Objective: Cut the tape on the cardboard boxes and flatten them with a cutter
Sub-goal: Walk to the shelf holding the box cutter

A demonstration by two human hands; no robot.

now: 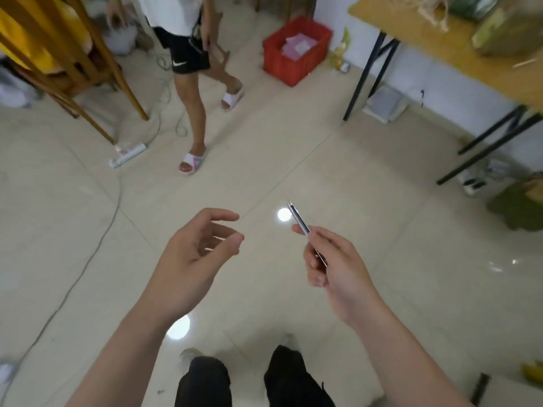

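Right hand (pixel 332 265) in a pinch on the slim cutter (pixel 298 219), left hand (pixel 191 257) loosely spread alongside.

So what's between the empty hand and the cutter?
Nothing is there. In the head view only bare floor shows between the left hand and the cutter, with a spot of glare by its tip.

Slim silver cutter (pixel 299 219) is pinched at its rear half by the right hand (pixel 338 268), held in mid-air, tip angled forward-left; blade extension cannot be told.
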